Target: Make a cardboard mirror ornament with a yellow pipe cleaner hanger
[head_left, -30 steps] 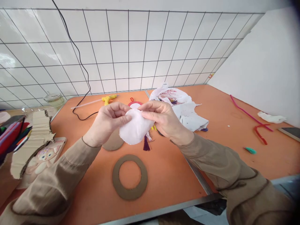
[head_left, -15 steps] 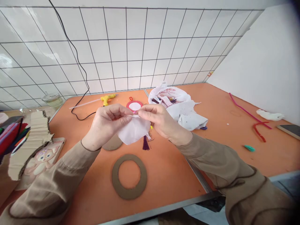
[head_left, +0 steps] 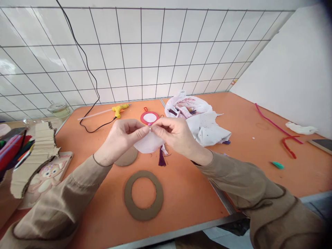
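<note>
Both my hands pinch the upper edge of a thin white piece of cloth or paper (head_left: 148,144), which hangs below the fingers above the table. My left hand (head_left: 127,136) holds it from the left, and my right hand (head_left: 177,136) from the right, with the fingertips nearly touching. Just beyond lies a red ring with a white centre (head_left: 149,118) and a red loop. A dark purple tassel (head_left: 162,158) lies under the right hand. Nearer me rests a flat cardboard ring (head_left: 144,215). A cardboard disc (head_left: 127,157) is partly hidden by my left hand.
A yellow glue gun (head_left: 119,110) with a black cord lies at the back. An open white plastic bag (head_left: 204,121) stands behind my right hand. Torn corrugated cardboard (head_left: 38,152) is at left. Pipe cleaners (head_left: 276,121) and a green piece (head_left: 277,165) lie at right.
My fingertips have come closer together along the white piece's edge. Less of the piece shows, and its lower edge sits slightly higher.
</note>
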`<move>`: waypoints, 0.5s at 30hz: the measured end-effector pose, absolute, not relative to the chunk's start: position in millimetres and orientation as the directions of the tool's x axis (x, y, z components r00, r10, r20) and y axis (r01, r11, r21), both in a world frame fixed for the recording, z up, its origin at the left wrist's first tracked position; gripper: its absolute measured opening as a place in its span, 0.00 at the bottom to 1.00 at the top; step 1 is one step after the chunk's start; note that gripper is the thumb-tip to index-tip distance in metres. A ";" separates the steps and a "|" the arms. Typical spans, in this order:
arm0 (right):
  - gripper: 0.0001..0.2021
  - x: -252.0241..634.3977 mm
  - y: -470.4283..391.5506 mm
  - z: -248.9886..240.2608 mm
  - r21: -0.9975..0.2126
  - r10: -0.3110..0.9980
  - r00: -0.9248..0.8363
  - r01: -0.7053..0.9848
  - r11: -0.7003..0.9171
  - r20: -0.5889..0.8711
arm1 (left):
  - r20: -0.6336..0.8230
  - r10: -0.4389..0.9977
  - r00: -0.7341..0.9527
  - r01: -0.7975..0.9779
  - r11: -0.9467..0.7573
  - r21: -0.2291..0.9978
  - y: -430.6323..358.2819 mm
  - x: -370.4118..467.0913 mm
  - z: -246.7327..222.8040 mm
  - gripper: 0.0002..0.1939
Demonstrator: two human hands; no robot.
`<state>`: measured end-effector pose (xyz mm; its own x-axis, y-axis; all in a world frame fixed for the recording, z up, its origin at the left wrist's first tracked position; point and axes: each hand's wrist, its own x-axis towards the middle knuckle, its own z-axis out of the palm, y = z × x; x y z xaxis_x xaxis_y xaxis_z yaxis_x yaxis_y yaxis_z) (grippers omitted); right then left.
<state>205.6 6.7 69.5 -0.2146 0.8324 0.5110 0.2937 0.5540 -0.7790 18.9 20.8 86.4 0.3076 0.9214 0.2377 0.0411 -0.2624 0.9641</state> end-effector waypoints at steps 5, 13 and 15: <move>0.12 205.6 5.6 69.6 -0.784 0.831 -0.238 0.279 0.555 0.503 | 0.223 0.899 0.376 0.182 -0.308 0.934 19.6 18.9 86.9 0.13; 0.07 206.7 6.6 69.5 -0.813 0.846 -0.213 0.241 0.530 0.488 | 0.228 0.895 0.384 0.210 -0.326 0.922 18.7 18.9 85.9 0.12; 0.07 206.2 6.7 70.8 -0.824 0.851 -0.203 0.221 0.521 0.484 | 0.242 0.894 0.376 0.199 -0.333 0.921 18.7 19.4 85.3 0.12</move>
